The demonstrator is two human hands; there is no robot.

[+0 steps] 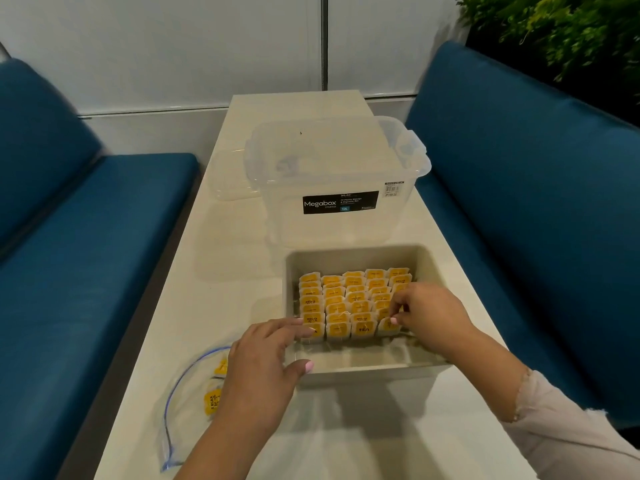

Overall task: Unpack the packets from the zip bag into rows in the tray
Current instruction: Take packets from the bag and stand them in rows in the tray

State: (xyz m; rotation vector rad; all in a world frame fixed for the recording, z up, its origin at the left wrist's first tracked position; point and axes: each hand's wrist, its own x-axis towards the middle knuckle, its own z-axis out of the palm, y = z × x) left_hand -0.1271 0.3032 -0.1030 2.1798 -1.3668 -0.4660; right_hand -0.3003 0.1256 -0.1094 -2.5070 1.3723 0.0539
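A long pale table (242, 271) runs between two blue cushioned benches (86, 271), ending at a white panelled wall (173, 46); green foliage (554, 29) shows at upper right. On the table stands a beige tray (363, 370) holding yellow-labelled packets (346, 299) upright in five rows. The right hand (429, 313) pinches a packet at the near end of the rightmost row. The left hand (266, 368) rests on the tray's near-left corner, fingers relaxed and extended, thumb on the rim. The zip bag (187, 403) lies flat left of the tray, packets inside. Behind the tray sits a clear storage box (336, 174), its lid (232, 174) beside it.
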